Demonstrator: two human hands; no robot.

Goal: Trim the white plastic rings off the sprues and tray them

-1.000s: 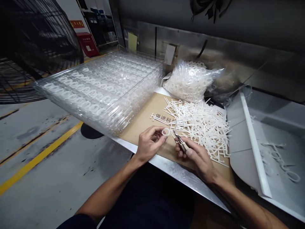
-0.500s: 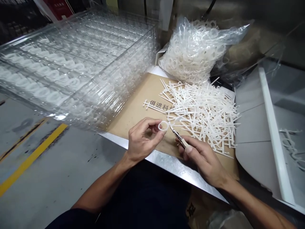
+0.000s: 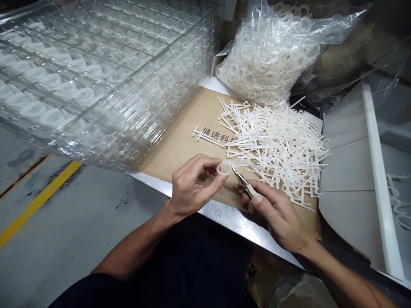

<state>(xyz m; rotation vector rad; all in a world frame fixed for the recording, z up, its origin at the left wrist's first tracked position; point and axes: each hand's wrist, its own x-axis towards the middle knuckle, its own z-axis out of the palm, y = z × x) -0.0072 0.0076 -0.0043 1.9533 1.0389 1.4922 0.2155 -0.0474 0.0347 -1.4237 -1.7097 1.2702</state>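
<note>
Head cam: white ring (image 3: 224, 174) pinched in L hand (image 3: 197, 184), metal-tipped tool (image 3: 246, 185) gripped in R hand (image 3: 279, 211), ctr of frame.
From my end: L thumb + index hold ring's L side; R fingers wrap tool handle, tips at ring's R edge. To do it well, I'd want ring steady, tips flush w/ rim but not nicking it, L fingertips clear of the tips. Can't tell if tips touch ring or how far apart they are; pale bit just past them blurs into the pile of white sticks (image 3: 281, 154), R of ctr. Tool handle mostly hidden by R hand. Clear trays (image 3: 128, 81) cut off upper L, contents fuzzy; bag of rings (image 3: 263, 64) cut off at top, bin (image 3: 383, 184) at R edge.
</note>
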